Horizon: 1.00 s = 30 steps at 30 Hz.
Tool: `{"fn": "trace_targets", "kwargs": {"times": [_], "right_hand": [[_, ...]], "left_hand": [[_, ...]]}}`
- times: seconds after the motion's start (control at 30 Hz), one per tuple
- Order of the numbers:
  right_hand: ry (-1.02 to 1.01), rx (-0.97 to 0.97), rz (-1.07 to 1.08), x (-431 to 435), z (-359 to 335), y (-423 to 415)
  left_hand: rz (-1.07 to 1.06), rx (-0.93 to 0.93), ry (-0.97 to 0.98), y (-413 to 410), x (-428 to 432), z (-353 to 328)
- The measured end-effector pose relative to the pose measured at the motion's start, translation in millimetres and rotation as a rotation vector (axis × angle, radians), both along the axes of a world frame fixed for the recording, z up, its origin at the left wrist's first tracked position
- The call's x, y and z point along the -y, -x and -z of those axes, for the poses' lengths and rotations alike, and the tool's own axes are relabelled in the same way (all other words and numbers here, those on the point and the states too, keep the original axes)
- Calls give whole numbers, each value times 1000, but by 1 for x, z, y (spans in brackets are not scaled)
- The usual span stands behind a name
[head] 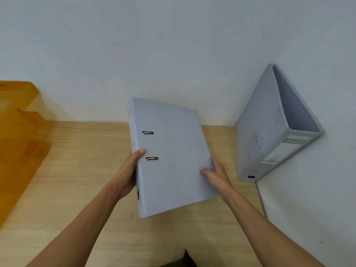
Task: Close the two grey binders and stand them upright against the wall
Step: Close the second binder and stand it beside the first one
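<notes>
Nearest the camera, two bare forearms are reaching forward over the wooden desk (pixel 73 170), and a small dark shape is poking in at the bottom edge, too cut off to identify. The left hand (pixel 126 176) is gripping the spine side of the closed binder (pixel 173 157), its thumb lying flat on the front cover just beside the lower of two metal ring slots while the remaining fingers are curling out of sight behind the spine. The right hand (pixel 216 175) is clamping the opposite, opening edge — thumb pressing on the cover, the other fingers wrapping underneath, so how they are spread cannot be told. This binder is being held above the desk, tilted with its top edge leaning away toward the back wall (pixel 154 45) and its spine to the left. To the right and farther back, the second binder (pixel 269 132) is standing on the desk in the corner, leaning against the right-hand wall — its covers are gaping open at the top and its labelled spine is facing right. At far left, an orange plastic tray (pixel 17 135) is sitting on the desk by the back wall
</notes>
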State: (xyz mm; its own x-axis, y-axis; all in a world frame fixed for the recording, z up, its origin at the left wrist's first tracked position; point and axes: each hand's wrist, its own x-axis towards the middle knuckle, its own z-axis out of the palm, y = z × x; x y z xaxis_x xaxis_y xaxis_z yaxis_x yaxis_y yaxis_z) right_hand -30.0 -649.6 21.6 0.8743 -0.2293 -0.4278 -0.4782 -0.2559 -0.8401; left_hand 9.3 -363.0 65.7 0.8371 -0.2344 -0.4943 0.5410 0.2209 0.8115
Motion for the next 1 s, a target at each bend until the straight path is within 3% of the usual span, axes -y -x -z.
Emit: {"fn": "trace_targets", "kwargs": {"times": [0.07, 0.17, 0.27, 0.47, 0.67, 0.83, 1.0], "right_hand": [[42, -81, -178, -12, -24, -9], [-73, -47, -410, -37, -58, -15], [122, 5, -538, -50, -75, -10], [139, 211, -479, -18, -91, 10], [137, 326, -428, 6, -95, 37], [240, 422, -206, 19, -80, 63], [310, 360, 8, 28, -61, 70]], "left_hand": [[-85, 105, -29, -3, 14, -8], [-107, 219, -66, -1, 36, -16], [-30, 278, -61, 6, 55, -16], [199, 335, -15, 8, 84, -27], [221, 469, -71, 27, 112, -23], [275, 597, -154, 33, 142, -12], [347, 666, -276, 22, 171, -4]]}}
